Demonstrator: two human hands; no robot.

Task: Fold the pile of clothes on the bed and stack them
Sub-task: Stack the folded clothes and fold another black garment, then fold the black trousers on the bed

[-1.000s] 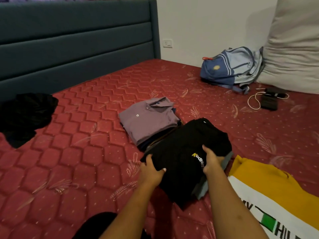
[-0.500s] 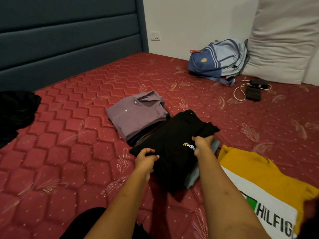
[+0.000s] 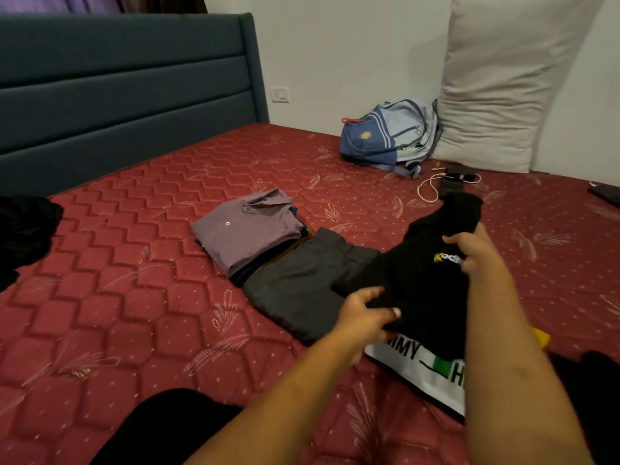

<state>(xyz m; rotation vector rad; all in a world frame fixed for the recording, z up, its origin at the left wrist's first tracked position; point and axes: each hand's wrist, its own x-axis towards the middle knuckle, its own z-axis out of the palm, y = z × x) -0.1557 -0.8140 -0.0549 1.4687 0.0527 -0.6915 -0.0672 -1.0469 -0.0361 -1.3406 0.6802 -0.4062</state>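
Observation:
A folded black shirt [image 3: 419, 283] with a yellow and white logo is lifted between both hands, over the yellow and white printed shirt [image 3: 419, 367]. My left hand [image 3: 365, 317] grips its near left edge. My right hand [image 3: 476, 250] grips it by the logo. Left of it a folded dark grey garment [image 3: 295, 283] lies flat on the red mattress [image 3: 134, 297]. Beyond that sits a stack topped by a folded mauve collared shirt [image 3: 245, 233].
An unfolded black garment [image 3: 23, 233] lies at the left edge. A blue backpack [image 3: 385, 135], a grey pillow [image 3: 503, 88], a phone and white cable [image 3: 449, 182] sit by the far wall. The teal headboard [image 3: 117, 95] runs along the left. My dark-clad knee [image 3: 167, 427] is at the bottom.
Both hands lifted the black shirt and carried it to the right, over the printed shirt. The dark grey folded garment that lay under it is uncovered.

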